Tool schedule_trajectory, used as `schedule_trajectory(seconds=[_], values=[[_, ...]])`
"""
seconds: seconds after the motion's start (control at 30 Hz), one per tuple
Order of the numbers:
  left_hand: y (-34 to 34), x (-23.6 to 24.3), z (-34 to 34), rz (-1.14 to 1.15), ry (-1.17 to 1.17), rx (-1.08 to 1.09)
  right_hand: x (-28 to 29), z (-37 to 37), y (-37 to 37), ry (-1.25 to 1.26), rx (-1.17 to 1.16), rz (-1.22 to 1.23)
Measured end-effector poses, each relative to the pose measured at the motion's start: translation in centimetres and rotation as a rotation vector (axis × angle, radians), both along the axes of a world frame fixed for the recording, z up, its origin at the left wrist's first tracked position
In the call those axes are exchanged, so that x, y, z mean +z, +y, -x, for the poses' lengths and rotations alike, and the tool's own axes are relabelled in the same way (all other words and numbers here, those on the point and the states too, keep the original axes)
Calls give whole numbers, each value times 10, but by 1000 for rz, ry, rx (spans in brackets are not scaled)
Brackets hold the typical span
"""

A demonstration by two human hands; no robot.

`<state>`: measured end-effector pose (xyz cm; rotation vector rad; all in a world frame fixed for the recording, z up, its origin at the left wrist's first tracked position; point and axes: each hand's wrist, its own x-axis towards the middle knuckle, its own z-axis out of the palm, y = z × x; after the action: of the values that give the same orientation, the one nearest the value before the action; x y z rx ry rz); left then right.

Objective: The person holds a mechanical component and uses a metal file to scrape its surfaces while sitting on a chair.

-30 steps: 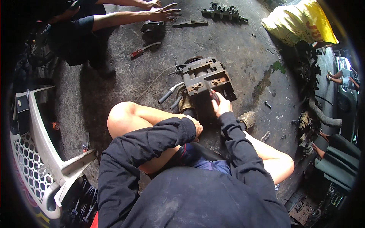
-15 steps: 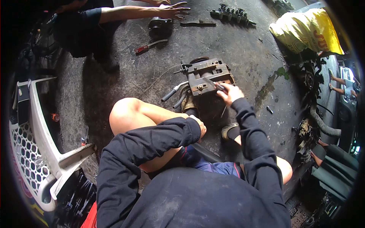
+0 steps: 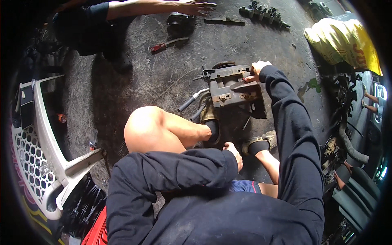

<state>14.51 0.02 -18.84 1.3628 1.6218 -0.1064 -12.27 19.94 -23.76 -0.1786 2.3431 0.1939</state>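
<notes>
A rusty, greasy metal bracket assembly [image 3: 232,83] stands on the floor in front of my feet. Behind it shows a round pulley [image 3: 223,64]; short grey hoses [image 3: 192,101] stick out at its left. My right hand [image 3: 257,71] is closed at the assembly's far right corner, thumb on the near side of its edge. Whether the slim tool is still in that hand is hard to make out. My left hand [image 3: 233,156] hangs curled above my lap, apart from the assembly; its palm is hidden.
Beyond the assembly lie a red-handled tool [image 3: 169,44], a round dark machine part [image 3: 179,23], a wire brush [image 3: 224,20] and a shaft-like part [image 3: 265,14]. A co-worker's hand [image 3: 198,7] reaches over them. A yellow sack [image 3: 343,41] is far right, a white grille panel [image 3: 53,134] left.
My right hand has moved from the assembly's near right side to its far right corner. The assembly looks turned, showing a right side plate. My left hand has shifted right and nearer me.
</notes>
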Motion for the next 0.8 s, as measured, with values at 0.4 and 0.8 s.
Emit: schedule_trajectory(seconds=[0.4, 0.8], values=[[7, 28, 32, -29, -18, -43, -32, 14, -3, 55, 228, 116], [-2, 21, 19, -32, 60, -10, -20, 23, -7, 72, 301, 38]])
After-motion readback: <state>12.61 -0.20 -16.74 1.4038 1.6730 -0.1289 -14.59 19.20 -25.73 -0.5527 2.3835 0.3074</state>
